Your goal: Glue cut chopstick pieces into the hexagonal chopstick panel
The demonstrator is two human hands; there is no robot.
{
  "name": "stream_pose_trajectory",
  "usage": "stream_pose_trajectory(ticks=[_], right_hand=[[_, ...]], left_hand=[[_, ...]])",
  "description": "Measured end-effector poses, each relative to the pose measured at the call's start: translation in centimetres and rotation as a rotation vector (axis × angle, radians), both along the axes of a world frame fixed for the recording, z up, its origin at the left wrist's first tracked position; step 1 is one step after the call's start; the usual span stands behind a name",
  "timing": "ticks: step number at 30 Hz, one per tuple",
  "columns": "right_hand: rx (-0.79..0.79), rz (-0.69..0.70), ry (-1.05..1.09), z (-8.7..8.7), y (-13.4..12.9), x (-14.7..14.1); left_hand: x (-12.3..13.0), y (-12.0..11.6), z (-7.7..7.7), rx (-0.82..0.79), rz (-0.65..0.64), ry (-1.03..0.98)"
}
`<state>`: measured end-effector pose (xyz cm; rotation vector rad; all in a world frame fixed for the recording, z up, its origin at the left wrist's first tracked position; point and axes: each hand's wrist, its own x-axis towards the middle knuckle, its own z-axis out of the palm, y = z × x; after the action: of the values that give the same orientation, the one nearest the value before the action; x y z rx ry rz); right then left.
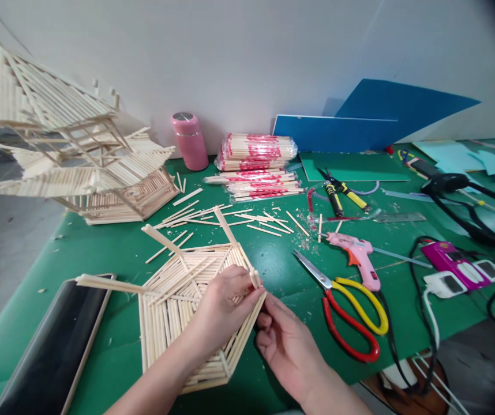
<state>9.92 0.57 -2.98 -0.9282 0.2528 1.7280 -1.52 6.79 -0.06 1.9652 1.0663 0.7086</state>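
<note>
A many-sided platform of wooden sticks (158,334) lies in front of me, with short stick posts rising from several corners. My left hand (225,305) reaches across it, thumb and fingers closed round the short stick post (254,278) at its right corner. Just outside that corner is my right hand (284,346), its fingers curled and its fingertips at the platform's edge below the post. Whatever those fingertips hold is hidden. Loose sticks (187,274) lie across the platform's top.
A tiered stick pavilion (113,178) stands back left, above a phone (52,346). Cut sticks (265,230), wrapped stick bundles (256,153) and a pink flask (190,141) lie beyond. Scissors (332,288), a glue gun (355,253), pliers (338,193) and a power strip (455,265) sit right.
</note>
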Motion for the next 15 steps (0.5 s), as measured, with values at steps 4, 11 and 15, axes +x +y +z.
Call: stream_pose_trajectory(ticks=[4,11,15], right_hand=[[0.007,-0.001,0.006,0.09,0.07,0.01],[0.028,-0.005,0.013,-0.01,0.04,-0.05],[0.058,-0.006,0.009,-0.08,0.15,-0.08]], left_hand=[[0.07,0.02,0.04,0.007,0.003,0.001],[0.02,0.02,-0.04,0.018,0.001,-0.002],[-0.08,0.23,0.26,0.022,-0.003,0.007]])
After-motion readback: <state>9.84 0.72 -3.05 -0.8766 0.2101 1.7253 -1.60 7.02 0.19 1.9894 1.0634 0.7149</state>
